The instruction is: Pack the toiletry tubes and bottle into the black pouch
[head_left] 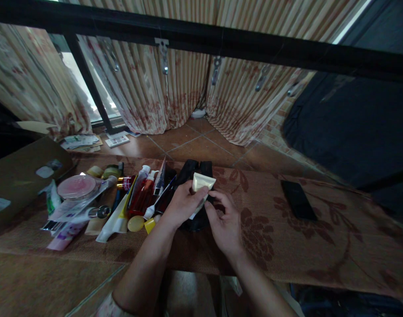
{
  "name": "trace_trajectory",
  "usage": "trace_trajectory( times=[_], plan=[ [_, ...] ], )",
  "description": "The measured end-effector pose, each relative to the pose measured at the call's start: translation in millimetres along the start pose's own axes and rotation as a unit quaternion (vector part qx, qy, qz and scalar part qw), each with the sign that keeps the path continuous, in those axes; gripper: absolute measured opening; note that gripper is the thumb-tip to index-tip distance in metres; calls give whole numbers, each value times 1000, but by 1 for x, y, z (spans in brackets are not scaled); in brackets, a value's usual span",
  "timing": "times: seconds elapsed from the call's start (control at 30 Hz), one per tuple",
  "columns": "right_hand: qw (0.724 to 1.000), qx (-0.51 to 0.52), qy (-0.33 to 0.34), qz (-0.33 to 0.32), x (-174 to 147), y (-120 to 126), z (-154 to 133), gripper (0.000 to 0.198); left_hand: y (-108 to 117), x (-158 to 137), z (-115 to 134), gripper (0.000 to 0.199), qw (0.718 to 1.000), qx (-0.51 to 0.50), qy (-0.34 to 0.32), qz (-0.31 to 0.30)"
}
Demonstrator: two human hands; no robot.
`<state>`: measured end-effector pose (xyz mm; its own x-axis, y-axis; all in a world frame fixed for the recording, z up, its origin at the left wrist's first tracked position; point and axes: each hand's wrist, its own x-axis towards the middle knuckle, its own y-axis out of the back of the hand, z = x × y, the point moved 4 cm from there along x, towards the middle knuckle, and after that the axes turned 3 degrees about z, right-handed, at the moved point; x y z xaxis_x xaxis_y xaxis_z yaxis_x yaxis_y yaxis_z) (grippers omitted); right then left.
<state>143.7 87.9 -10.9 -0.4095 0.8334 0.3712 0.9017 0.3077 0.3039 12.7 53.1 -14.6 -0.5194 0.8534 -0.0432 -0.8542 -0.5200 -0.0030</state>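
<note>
A pale gold squeeze tube (204,181) is tilted in front of me, its flat crimped end facing up and away. My left hand (184,203) grips it with the thumb across its front. At the tube's right edge, my right hand (225,220) has its thumb and bent forefinger against it; the lower part of the tube is partly hidden by fingers. Under both hands lies a black cloth or pouch-like thing (206,169). Just left of my left wrist are a yellow cap (150,225) and a round yellowish lid (135,223).
Cosmetic tubes and bottles crowd the left side, among them a round pink container (76,187) and a pink tube (64,237). A cardboard box (26,176) stands at far left. A black phone (298,200) lies right on the patterned cloth (264,193). A dark metal bar (194,37) crosses ahead.
</note>
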Motion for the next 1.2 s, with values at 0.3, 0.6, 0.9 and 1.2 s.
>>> trace_trajectory(
  times=[0.3,0.6,0.9,1.2],
  plan=[
    [1000,-3,6,-1,-1,1,0,21,2,-1,3,40,999,15,13,27],
    [1000,0,1,0,-1,0,2,21,3,0,4,43,999,-7,32,40],
    [1000,-11,7,7,0,0,1,20,2,-1,4,40,999,-24,32,22],
    [1000,-7,6,4,0,1,0,20,1,-2,7,36,997,-38,52,38]
  ],
)
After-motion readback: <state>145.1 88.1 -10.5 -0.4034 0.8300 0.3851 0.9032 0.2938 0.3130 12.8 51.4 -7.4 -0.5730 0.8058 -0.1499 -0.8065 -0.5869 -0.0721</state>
